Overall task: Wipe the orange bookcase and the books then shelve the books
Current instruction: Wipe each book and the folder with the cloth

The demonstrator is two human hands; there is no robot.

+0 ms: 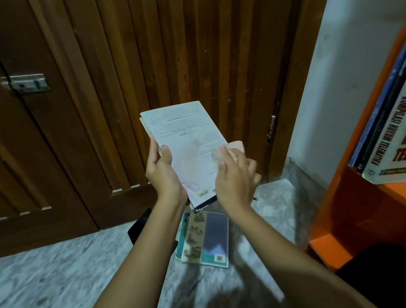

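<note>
White paperback [185, 140] mid-frame: left hand [162, 173] grips its left edge, thumb on cover; right hand [234, 175] presses pink cloth [233, 146] flat-fingered on cover; orange bookcase [352, 203] right edge.

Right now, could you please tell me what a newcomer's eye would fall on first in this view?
The white book held up at the centre: the left hand grips its left edge while the right hand presses a pale pink cloth on its cover. At the right edge stands the orange bookcase, with books leaning on its shelf.
</note>
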